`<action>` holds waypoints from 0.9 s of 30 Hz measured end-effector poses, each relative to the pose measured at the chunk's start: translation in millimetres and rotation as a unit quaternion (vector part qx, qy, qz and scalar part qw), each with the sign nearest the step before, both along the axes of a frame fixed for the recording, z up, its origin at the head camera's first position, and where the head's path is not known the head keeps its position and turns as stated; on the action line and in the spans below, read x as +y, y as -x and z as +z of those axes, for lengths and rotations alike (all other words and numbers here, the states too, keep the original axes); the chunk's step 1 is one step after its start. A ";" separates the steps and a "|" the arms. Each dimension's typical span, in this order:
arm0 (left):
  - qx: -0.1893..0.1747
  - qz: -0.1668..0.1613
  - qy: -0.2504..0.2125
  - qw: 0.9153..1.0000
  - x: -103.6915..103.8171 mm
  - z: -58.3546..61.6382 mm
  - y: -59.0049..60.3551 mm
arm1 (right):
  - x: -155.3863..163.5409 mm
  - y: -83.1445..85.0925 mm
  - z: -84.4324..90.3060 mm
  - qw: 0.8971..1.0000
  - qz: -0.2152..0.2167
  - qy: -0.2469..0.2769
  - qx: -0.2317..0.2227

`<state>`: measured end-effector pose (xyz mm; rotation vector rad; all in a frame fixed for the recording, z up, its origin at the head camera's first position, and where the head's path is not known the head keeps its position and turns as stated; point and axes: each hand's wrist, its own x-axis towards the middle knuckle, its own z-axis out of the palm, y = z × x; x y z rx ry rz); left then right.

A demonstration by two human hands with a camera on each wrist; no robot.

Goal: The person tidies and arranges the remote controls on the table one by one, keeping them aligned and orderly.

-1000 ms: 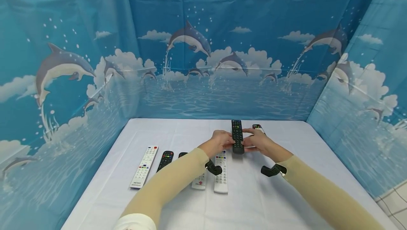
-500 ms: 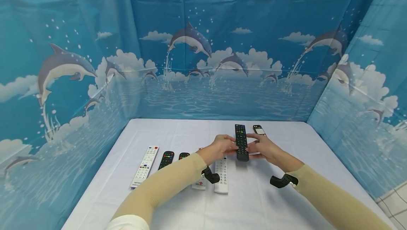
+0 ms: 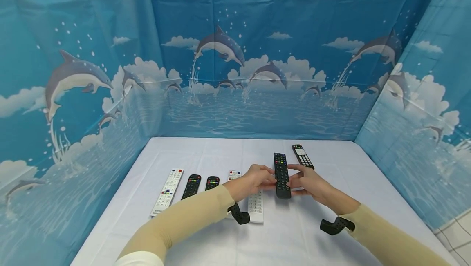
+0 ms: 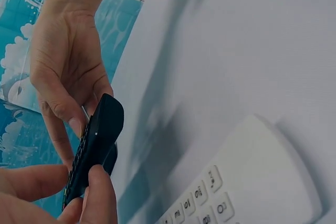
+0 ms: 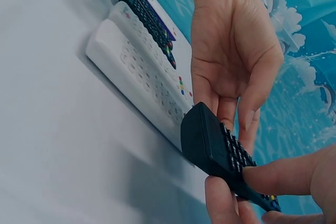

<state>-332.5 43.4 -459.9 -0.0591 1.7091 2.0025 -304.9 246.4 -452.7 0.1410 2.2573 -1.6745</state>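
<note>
Head view: our left hand (image 3: 254, 179) and right hand (image 3: 310, 182) pinch the long black plastic remote (image 3: 281, 175) between them, lifted over the white tablecloth (image 3: 294, 233) | step: carrying | next: set it beside the white remote (image 3: 256, 209).

The long black remote (image 3: 281, 175), buttons facing up, is pointing toward twelve o'clock, hovering just above the worktop (image 3: 294, 233), pinched from both sides.

Both hands (image 4: 63, 82) pinch a black remote (image 4: 94, 148).
</note>
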 end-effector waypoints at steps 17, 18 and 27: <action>-0.031 -0.033 0.026 0.999 -9.2 6.5 -34.4 | -3.8 -26.1 -21.2 1.000 0.003 -0.008 -0.014; -0.035 -0.032 0.027 0.999 -9.5 6.5 -35.5 | -4.0 -27.2 -22.2 1.000 0.004 -0.007 -0.016; -0.061 -0.055 0.008 0.997 -16.5 8.6 -43.8 | -6.0 -31.8 -32.1 0.999 0.000 -0.003 -0.039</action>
